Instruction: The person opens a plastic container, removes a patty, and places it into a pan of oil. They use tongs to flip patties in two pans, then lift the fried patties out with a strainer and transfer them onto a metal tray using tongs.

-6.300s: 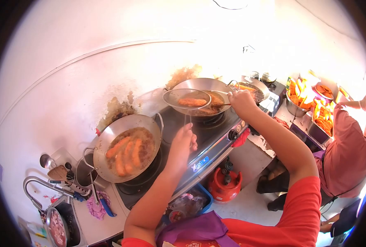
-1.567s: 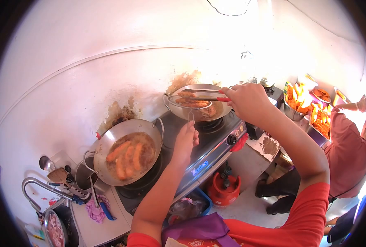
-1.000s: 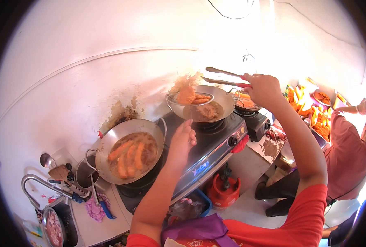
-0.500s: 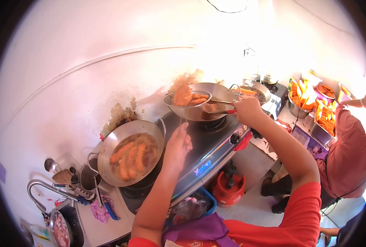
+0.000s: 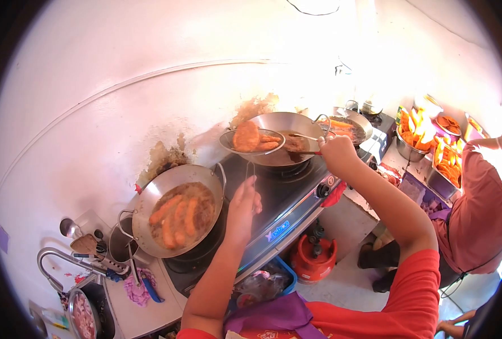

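My left hand [image 5: 244, 207] is closed on the handle of a wire strainer [image 5: 225, 141]. Several fried orange-brown pieces [image 5: 246, 137] lie in the strainer, which is held at the left side of the middle wok [image 5: 268, 121]. In my right hand [image 5: 339, 153] are the handles of long tongs [image 5: 306, 152], one of them with a red grip. The arms of the tongs are apart and their tips reach over the oil in that wok. Bubbling oil surrounds several long orange pieces in the left wok [image 5: 143, 226].
Behind my right hand is another pan [image 5: 365, 127] with orange pieces. A person in a pink top [image 5: 479, 209] stands at the right by tubs of fried food [image 5: 412, 151]. A red gas cylinder [image 5: 313, 268] stands below the stove. Utensils and a faucet [image 5: 43, 254] are at left.
The strainer and my left hand have moved slightly left and down, uncovering more of the middle wok. The tongs have moved a little, their arms still apart.
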Available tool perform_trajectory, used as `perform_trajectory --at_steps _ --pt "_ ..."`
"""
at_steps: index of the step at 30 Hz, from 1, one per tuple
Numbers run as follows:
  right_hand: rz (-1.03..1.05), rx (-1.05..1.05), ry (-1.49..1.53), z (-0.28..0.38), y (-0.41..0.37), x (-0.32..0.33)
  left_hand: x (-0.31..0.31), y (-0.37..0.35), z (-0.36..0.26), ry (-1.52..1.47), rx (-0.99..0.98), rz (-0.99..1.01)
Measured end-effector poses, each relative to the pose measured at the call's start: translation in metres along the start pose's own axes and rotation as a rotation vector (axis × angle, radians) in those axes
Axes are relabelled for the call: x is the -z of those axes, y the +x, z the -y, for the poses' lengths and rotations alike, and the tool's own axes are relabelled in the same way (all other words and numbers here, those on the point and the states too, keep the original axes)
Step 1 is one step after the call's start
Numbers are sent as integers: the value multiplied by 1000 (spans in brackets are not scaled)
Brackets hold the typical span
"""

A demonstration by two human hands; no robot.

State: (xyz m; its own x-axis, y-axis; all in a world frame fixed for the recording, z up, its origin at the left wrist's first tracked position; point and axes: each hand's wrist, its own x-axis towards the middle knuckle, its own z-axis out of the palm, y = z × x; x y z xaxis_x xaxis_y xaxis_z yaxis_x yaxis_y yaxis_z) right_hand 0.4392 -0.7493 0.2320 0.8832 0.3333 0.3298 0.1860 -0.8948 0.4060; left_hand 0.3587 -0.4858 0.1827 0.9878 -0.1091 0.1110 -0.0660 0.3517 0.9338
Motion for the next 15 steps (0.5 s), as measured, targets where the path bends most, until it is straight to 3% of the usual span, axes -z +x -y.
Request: perform_trajectory --at_steps 7,13,15 --pt "-100 69 -223 18 17 -29 -6 0 -6 -12 -17 3" --pt "-23 56 -82 4 29 -25 -6 -2 -12 -30 11 -2" --pt "-110 23 -41 -6 29 -17 -4 -2 -14 -23 14 2"
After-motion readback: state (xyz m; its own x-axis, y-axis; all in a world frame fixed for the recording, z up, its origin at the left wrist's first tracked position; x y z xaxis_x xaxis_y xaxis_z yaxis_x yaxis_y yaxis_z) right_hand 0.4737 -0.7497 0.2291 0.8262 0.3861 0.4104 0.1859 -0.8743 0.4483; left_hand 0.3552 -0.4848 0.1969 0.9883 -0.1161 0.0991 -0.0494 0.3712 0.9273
